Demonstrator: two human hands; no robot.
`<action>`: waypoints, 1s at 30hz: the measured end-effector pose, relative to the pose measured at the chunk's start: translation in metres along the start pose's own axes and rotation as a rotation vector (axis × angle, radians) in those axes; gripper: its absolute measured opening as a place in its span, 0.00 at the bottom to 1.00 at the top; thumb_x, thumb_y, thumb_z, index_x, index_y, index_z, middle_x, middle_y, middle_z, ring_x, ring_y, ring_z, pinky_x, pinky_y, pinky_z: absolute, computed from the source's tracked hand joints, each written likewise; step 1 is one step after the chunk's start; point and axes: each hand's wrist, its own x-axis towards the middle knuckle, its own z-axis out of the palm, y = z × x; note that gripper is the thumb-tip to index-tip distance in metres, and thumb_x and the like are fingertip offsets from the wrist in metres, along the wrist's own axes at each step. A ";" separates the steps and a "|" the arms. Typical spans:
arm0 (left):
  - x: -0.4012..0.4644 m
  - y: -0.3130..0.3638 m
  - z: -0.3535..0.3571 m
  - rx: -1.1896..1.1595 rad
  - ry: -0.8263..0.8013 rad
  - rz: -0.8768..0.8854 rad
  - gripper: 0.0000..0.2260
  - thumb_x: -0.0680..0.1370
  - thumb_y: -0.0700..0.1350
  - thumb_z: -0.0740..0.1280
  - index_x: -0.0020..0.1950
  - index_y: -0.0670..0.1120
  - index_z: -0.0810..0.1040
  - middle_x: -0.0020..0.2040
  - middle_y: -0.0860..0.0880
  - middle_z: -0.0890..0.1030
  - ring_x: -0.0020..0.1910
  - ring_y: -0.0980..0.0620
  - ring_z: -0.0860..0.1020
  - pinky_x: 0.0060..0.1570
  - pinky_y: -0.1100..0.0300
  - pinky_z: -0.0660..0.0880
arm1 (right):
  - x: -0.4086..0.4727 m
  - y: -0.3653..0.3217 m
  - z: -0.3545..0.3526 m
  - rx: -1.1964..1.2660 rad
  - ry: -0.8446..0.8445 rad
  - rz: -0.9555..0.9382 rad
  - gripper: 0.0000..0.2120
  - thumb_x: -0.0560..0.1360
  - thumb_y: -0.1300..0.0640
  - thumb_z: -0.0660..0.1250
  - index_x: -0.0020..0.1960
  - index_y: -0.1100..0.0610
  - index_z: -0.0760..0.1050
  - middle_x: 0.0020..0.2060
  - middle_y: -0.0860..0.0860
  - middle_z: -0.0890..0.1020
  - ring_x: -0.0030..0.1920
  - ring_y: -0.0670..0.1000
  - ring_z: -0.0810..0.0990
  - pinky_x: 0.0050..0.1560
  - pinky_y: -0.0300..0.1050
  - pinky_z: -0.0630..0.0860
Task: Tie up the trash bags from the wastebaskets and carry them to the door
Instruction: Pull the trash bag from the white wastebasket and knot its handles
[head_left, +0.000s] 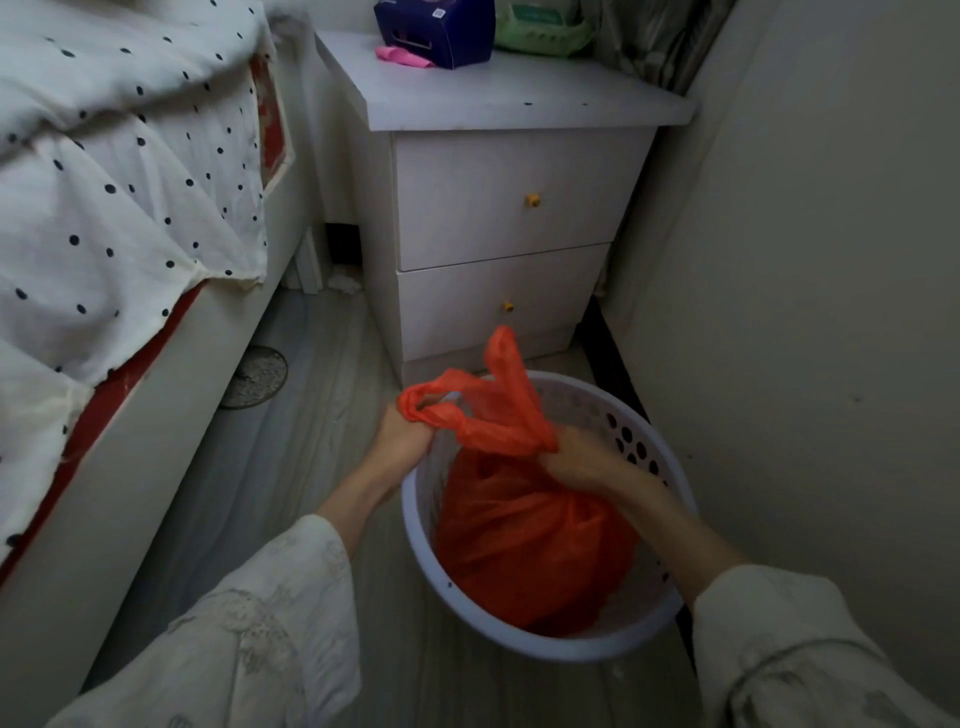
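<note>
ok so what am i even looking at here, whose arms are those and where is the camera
There is no machine here. One camera is worn on a person's head and looks forward and down, so the arms are that person's own. It is a bedroom: a bed with a dotted cover on the left, a white nightstand ahead. On the floor stands a white wastebasket lined with an orange trash bag. The left hand grips one handle of the bag, the right hand grips the gathered plastic by the other, as if tying them together. The bag sits inside the basket.
</note>
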 end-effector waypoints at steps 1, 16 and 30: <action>-0.002 0.001 0.002 -0.020 0.014 -0.027 0.06 0.75 0.33 0.63 0.49 0.36 0.79 0.37 0.48 0.80 0.27 0.66 0.74 0.27 0.76 0.70 | -0.002 0.000 0.004 -0.061 -0.036 0.029 0.18 0.76 0.47 0.60 0.61 0.55 0.75 0.61 0.58 0.78 0.60 0.58 0.76 0.59 0.46 0.70; 0.010 -0.012 -0.005 -0.013 0.141 -0.079 0.11 0.75 0.37 0.65 0.56 0.36 0.78 0.40 0.47 0.79 0.27 0.64 0.76 0.28 0.75 0.71 | -0.027 -0.018 -0.052 0.682 0.486 -0.125 0.11 0.73 0.67 0.65 0.55 0.66 0.78 0.54 0.64 0.81 0.50 0.50 0.76 0.57 0.51 0.74; 0.021 0.018 -0.016 0.043 0.114 -0.200 0.12 0.75 0.32 0.56 0.55 0.34 0.75 0.36 0.46 0.77 0.34 0.51 0.74 0.29 0.65 0.75 | -0.052 -0.044 -0.129 1.322 0.910 -0.161 0.08 0.70 0.63 0.70 0.38 0.52 0.76 0.27 0.42 0.82 0.34 0.43 0.81 0.44 0.41 0.80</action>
